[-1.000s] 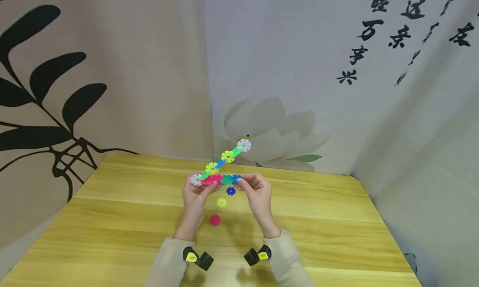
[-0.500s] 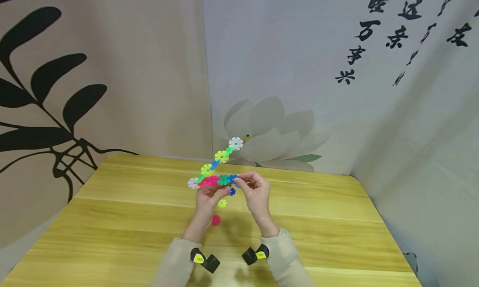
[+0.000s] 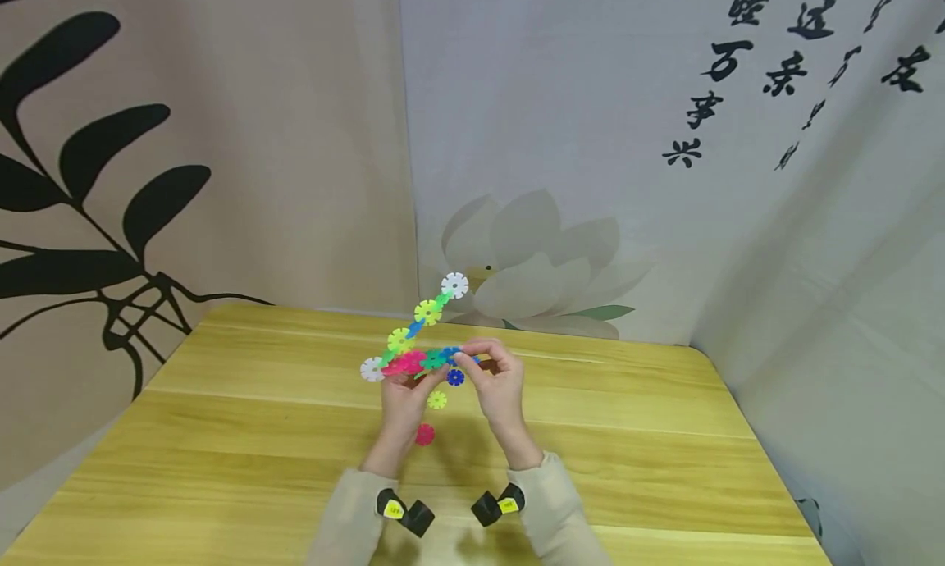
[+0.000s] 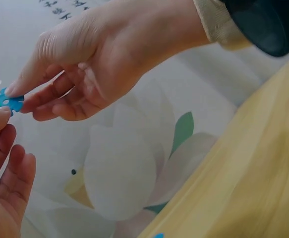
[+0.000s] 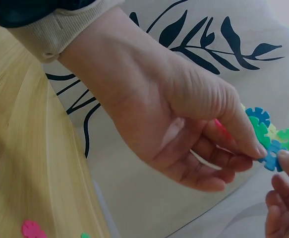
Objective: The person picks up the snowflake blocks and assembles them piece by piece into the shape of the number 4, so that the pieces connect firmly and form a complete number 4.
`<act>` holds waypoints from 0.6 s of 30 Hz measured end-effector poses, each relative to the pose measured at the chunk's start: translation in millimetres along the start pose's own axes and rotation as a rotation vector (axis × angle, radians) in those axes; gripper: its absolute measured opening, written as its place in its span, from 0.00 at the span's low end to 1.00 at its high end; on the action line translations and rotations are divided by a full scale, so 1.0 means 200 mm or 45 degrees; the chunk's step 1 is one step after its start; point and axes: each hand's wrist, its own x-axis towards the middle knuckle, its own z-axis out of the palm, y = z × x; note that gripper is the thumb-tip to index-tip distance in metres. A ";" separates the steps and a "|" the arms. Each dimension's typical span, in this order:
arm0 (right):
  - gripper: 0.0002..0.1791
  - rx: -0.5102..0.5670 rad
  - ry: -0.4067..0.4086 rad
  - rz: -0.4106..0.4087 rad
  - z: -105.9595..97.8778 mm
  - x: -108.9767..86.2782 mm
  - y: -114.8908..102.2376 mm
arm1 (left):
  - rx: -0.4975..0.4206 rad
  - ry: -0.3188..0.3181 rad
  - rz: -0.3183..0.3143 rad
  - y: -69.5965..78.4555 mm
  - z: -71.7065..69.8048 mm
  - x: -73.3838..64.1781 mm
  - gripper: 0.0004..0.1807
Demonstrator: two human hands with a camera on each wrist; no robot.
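My hands hold a zigzag of slotted plastic snowflake discs above the table. One line of it runs up to a white disc (image 3: 454,285); another crosses pink discs (image 3: 405,362) and a green disc (image 3: 433,359) toward my right. My left hand (image 3: 403,406) grips it from below, thumb near the green disc. With thumb and fingers, my right hand (image 3: 499,392) pinches the blue end. Both thumbs lie close to a blue disc (image 5: 271,157) in the right wrist view. In the left wrist view, that blue disc (image 4: 16,103) lies under my right thumb.
Loose on the wooden table (image 3: 627,451) are a dark blue disc (image 3: 455,377), a yellow disc (image 3: 437,399) and a pink disc (image 3: 424,434), in a row below the hands. Printed curtains (image 3: 310,139) hang behind the table.
The disc assembly has shifted left. My left hand has moved right along it, from the white and pink end toward the green disc. My right hand has moved slightly left.
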 end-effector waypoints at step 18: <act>0.09 -0.487 -0.760 0.354 0.03 -0.19 0.52 | 0.091 -0.018 0.110 0.05 -0.12 0.05 0.06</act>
